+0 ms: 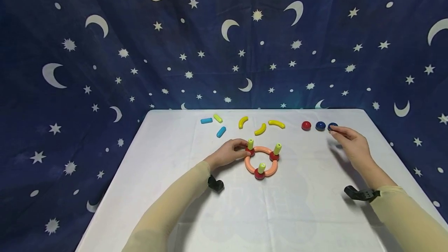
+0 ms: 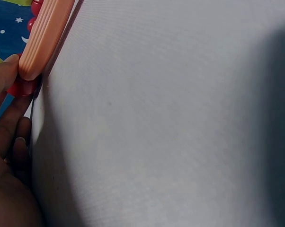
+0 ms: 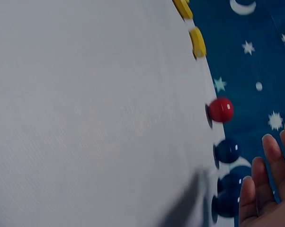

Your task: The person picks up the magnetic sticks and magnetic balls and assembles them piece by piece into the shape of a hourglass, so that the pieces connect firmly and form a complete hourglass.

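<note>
My left hand (image 1: pixel 229 154) pinches a red ball (image 2: pixel 23 87) at the left of a ring joined from salmon curved pieces (image 1: pixel 247 164) and red balls (image 1: pixel 259 174). The ring lies on the table; short lime-green sticks (image 1: pixel 277 149) stand up from its three balls. In the left wrist view, a ribbed salmon piece (image 2: pixel 45 38) meets the pinched ball. My right hand (image 1: pixel 353 149) reaches to the rightmost blue ball (image 1: pixel 333 125), fingertips partly covering it. From the right wrist, the visible fingers (image 3: pixel 271 149) look straight and spread; the thumb is hidden.
Along the table's back lie blue sticks (image 1: pixel 206 120), a loose lime-green stick (image 1: pixel 217 118), yellow curved pieces (image 1: pixel 260 129), a red ball (image 1: pixel 306 125) and another blue ball (image 1: pixel 320 126). A starry dark-blue cloth (image 1: pixel 210 30) hangs behind the white table (image 1: pixel 297 209).
</note>
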Motion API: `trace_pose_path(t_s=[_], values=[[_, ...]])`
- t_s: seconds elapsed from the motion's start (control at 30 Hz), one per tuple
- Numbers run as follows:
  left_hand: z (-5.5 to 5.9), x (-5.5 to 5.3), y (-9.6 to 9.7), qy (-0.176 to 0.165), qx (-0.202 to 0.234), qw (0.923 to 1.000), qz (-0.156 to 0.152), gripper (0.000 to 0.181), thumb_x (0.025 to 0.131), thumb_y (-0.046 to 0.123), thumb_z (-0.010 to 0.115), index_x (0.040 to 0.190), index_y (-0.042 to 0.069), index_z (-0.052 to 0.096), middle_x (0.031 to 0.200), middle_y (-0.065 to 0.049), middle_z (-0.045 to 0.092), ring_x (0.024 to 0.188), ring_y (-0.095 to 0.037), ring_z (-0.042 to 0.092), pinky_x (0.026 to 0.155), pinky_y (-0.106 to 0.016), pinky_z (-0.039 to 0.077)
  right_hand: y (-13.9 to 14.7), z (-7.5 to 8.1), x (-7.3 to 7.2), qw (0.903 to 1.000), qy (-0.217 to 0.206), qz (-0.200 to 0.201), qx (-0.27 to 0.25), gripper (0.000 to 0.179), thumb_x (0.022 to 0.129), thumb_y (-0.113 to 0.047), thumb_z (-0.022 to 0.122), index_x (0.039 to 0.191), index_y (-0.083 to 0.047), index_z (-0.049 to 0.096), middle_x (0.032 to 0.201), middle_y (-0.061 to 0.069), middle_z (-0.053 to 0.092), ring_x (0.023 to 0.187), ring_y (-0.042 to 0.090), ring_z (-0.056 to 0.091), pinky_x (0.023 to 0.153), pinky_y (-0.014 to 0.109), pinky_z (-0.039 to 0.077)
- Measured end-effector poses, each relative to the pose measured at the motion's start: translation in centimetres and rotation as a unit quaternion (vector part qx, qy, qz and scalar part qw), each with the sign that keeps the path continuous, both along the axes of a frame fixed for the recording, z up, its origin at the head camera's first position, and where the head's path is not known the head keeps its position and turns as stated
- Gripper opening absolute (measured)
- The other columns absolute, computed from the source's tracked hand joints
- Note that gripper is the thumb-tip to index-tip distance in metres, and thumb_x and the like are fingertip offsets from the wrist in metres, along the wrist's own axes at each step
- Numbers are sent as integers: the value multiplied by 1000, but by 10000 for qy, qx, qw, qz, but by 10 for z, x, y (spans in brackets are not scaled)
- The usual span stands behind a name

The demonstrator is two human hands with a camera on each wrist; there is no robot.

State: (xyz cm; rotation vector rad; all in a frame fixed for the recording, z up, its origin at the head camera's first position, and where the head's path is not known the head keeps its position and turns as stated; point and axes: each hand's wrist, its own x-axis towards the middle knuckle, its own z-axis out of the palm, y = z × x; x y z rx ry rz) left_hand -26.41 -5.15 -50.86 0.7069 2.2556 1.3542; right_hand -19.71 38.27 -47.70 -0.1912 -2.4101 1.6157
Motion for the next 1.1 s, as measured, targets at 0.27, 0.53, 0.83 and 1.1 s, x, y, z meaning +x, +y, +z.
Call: trace_pose_path(t_s=[0.27, 0.53, 0.83, 1.1], values=[[1, 0, 2, -36, -75, 10000, 23, 36, 97, 33, 73, 129, 18, 66, 119, 7, 68, 115, -10, 60, 106, -35, 44, 19, 1, -1, 9982, -141, -579, -19, 47, 99, -34, 69, 139, -11, 64, 104, -31, 61, 96, -8, 55, 74, 8, 43], [1, 0, 2, 10, -80, 10000, 10, 37, 97, 34, 73, 130, 18, 66, 119, 8, 68, 115, -10, 60, 107, -36, 44, 31, -1, -4, 9955, -91, -903, -268, 42, 100, -28, 69, 138, -12, 66, 96, -32, 65, 94, -8, 56, 74, 6, 43], [-1, -2, 2, -24, -31, 10000, 35, 36, 97, 34, 73, 128, 18, 66, 119, 7, 68, 114, -10, 61, 107, -36, 44, 40, -5, -7, 9928, -96, -1127, -404, 39, 99, -26, 70, 136, -13, 68, 98, -31, 64, 95, -6, 53, 73, 7, 42], [-2, -1, 0, -29, -69, 10000, 25, 36, 98, 34, 72, 129, 18, 66, 119, 7, 69, 114, -9, 61, 104, -34, 46, 44, -9, -6, 9924, -209, -1119, -463, 40, 100, -25, 69, 138, -12, 66, 95, -31, 64, 96, -6, 53, 72, 7, 42]])
